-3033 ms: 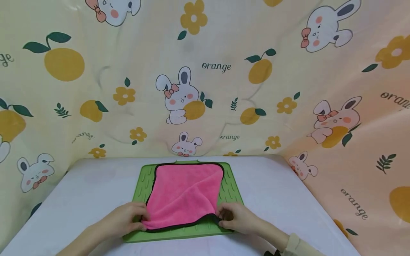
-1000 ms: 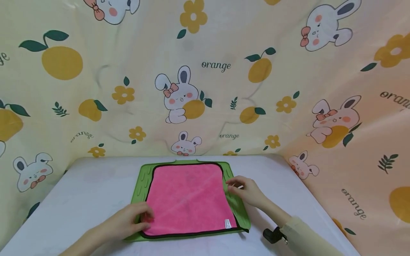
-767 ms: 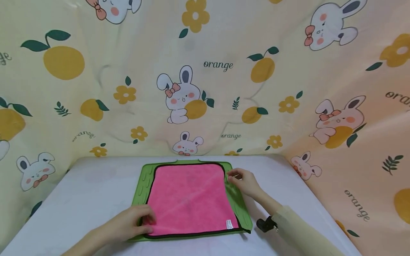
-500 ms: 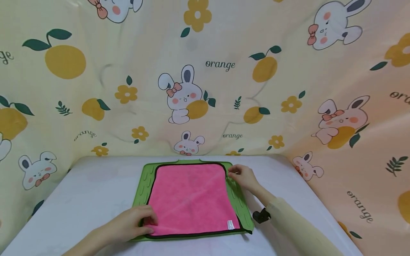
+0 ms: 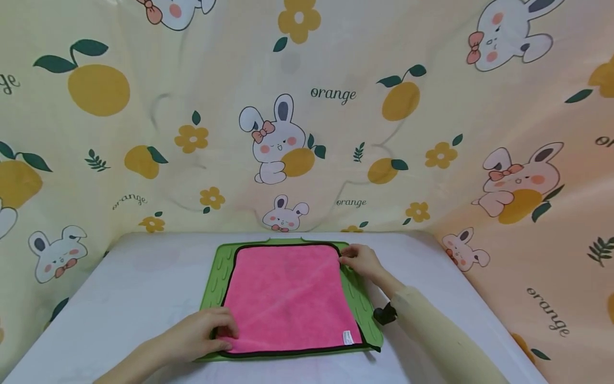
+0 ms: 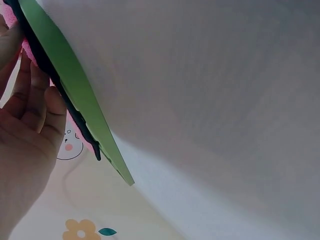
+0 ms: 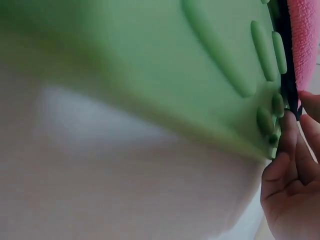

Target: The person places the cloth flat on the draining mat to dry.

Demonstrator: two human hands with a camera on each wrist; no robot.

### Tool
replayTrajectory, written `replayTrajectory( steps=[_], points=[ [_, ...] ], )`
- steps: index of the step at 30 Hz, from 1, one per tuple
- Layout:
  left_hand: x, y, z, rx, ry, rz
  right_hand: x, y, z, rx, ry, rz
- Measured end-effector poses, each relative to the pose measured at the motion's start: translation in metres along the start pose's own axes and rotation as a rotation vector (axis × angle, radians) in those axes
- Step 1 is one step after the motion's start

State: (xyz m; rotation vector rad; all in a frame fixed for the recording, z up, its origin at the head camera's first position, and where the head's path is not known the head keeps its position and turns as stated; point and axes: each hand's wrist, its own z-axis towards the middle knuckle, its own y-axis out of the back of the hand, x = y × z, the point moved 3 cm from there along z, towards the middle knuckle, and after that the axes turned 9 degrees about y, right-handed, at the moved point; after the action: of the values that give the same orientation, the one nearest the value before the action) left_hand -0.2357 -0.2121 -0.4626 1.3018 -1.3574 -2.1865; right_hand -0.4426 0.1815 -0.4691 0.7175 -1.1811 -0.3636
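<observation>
A pink towel [image 5: 288, 298] with black edging and a small white tag [image 5: 348, 337] lies spread over a green mat [image 5: 218, 272] with raised ridges. My left hand [image 5: 192, 333] pinches the towel near its front left corner. In the left wrist view that hand [image 6: 25, 145] has its fingers against the towel's black edge. At the towel's far right corner my right hand [image 5: 364, 261] pinches the edging between thumb and fingers. The right wrist view shows this hand [image 7: 295, 185] with a finger under the black border [image 7: 289, 85] and the thumb on the pink side.
A white table [image 5: 148, 282] carries the mat. A cloth backdrop [image 5: 216, 80] printed with rabbits, oranges and flowers rises behind and on both sides. A black device [image 5: 385, 314] sits at the right sleeve.
My right hand has gone from the towel's front right corner to its far right corner and taken hold there. The front right part lies spread flatter, showing the tag. My left hand stays near its corner.
</observation>
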Motion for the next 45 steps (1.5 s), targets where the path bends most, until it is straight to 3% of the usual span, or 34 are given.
replayTrajectory(
  steps=[6,16,24,32,37,41,45],
  points=[
    [-0.002,0.001,0.001,0.028,0.032,-0.013,-0.001,-0.003,0.001,0.006,-0.033,0.099],
    [-0.003,0.001,0.0,0.018,0.003,0.025,-0.001,-0.003,0.006,-0.023,0.047,0.231],
    [-0.002,0.003,0.001,0.038,0.043,0.027,-0.001,-0.002,0.007,-0.002,0.041,0.133],
    [-0.004,0.005,0.0,0.007,-0.002,0.056,0.001,-0.003,0.004,0.057,0.073,0.03],
    [-0.003,0.007,-0.001,-0.021,-0.043,0.095,0.006,0.003,-0.01,0.084,0.102,-0.007],
    [-0.002,0.009,-0.004,-0.042,-0.08,0.154,0.016,0.008,-0.035,0.129,0.156,-0.034],
    [-0.004,0.01,-0.004,-0.048,-0.054,0.233,0.031,0.01,-0.065,0.182,0.222,-0.075]
  ],
)
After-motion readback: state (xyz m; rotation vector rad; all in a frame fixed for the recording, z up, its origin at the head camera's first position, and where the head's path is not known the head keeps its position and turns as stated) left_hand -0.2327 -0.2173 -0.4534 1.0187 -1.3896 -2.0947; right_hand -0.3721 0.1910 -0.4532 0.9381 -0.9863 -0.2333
